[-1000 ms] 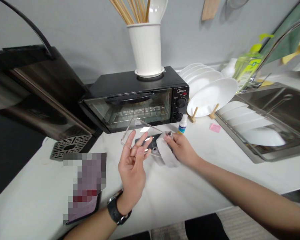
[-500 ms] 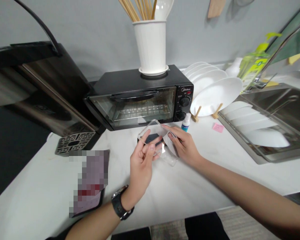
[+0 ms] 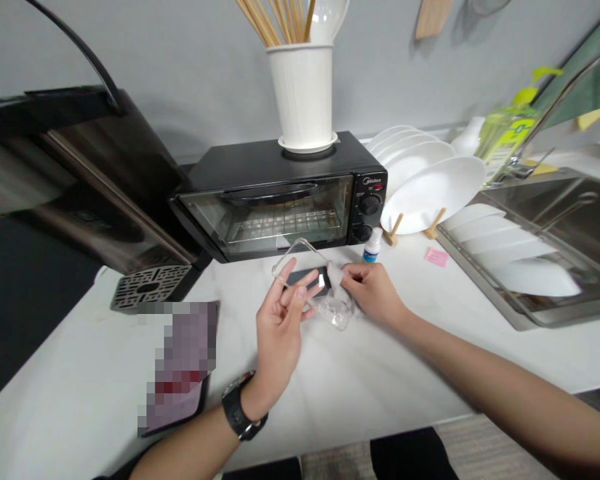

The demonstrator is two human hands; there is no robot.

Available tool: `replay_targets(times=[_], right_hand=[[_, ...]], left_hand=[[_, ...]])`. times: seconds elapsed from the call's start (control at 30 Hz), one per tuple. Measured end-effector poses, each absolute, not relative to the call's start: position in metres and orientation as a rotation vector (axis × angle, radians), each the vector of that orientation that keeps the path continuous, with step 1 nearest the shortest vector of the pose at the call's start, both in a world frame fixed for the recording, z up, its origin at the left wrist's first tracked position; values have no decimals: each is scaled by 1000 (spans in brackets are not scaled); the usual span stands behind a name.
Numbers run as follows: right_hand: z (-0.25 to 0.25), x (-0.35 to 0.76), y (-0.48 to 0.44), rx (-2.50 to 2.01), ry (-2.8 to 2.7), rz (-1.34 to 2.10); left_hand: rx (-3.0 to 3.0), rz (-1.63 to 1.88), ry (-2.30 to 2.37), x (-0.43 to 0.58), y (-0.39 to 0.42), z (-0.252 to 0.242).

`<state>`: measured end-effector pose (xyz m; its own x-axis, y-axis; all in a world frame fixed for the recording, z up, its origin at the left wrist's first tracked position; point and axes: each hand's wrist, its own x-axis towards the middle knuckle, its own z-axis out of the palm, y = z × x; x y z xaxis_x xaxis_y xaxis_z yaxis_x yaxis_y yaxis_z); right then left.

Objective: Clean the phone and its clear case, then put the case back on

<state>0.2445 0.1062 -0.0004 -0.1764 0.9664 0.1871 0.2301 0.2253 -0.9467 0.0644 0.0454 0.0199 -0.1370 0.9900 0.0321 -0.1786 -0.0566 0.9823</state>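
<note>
My left hand [image 3: 283,320] holds a clear phone case [image 3: 336,315] tilted up over the counter, with its thumb and fingers around the near edge. Pinched in my right hand [image 3: 375,287] is a light grey cloth [image 3: 337,275], pressed against the right-hand part of the case. Behind and through the case a dark flat object [image 3: 307,277], which looks like a phone, shows on the counter; fingers and case partly cover it. A small white spray bottle [image 3: 371,248] with a blue label stands just beyond my right hand.
A black toaster oven [image 3: 280,193] carries a white cup [image 3: 303,93] of chopsticks. White plates [image 3: 430,190] stand in a wooden rack by the sink [image 3: 510,313]. A pink note [image 3: 437,257] lies nearby. At left are a tall dark machine [image 3: 115,173] and a blurred-out flat device [image 3: 187,360].
My right hand has drawn slightly back to the right, its fingers bunched more tightly on the cloth. The left hand and case have shifted slightly left, and more of the dark object shows.
</note>
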Motion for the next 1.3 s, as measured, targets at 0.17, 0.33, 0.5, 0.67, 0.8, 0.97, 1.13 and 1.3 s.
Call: replay_targets(times=[0.17,0.33,0.5,0.67,0.8,0.97,1.13,1.3], right_hand=[[3,245,101,-1025,-1621,1075],[6,241,102,-837,-1410,1209],[1,242,109,-895,-1282,1385],[3,245,110,-1092,-1589,1152],[3,241,108,-927,-1650,1324],[-3,244,107,-1137,-1748,994],[1,244,106,-1024,-1786,1009],[2,243,105,-1098,-1693,911]], left_hand=[[1034,1458,1167,64,46,17],[1012,1421,1178,63,47,15],[1060,1418,1185,64,45,16],[1086,1435,1140,64,46,15],[1070,1407,1153,65,48,15],[1077,1367,1093,66,46,13],[1200,1365,965,67,45,8],[1186,1309,951,67,47,6]])
